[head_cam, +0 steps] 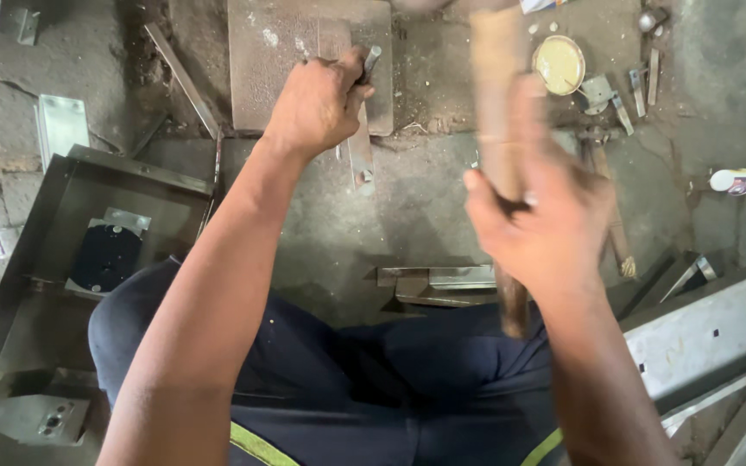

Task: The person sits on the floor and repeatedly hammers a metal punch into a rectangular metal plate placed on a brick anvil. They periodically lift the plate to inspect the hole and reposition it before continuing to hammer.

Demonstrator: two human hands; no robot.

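Far left: an open sheet-metal tray (10, 285) with raised walls, lying on the concrete floor (10, 78); inside it a dark round disc (105, 256) on a small plate and, lower down, a small drilled metal bracket (41, 418). Above the tray: a flat bright metal plate (60, 123) on the floor. Next: a thin metal bar (185, 82), lying slanted beside a thick steel block (291, 34). Left hand (317, 102): fingers closed in a fist around a short steel punch (371, 59), only its top end showing above the knuckles; the punch stands upright over a narrow metal strip (360, 155), which lies partly on the block and hangs over its near edge, with a hole near its lower end. Centre, near the knees: a few folded metal offcuts (442, 285) on the floor, just beyond the dark blue trousers (373, 380). Right hand (546, 224): fingers wrapped tight around the wooden handle (498, 95) of a hammer, raised and blurred; its head is out of view past the top edge. The strip sits between the two hands, nearer the left. Right of the handle: a round tin of yellowish paste (559, 65), small metal bits (641, 86) around it, a small white container (731, 181) well apart. Far right: long sheet-metal channels (710, 336), lying slanted.
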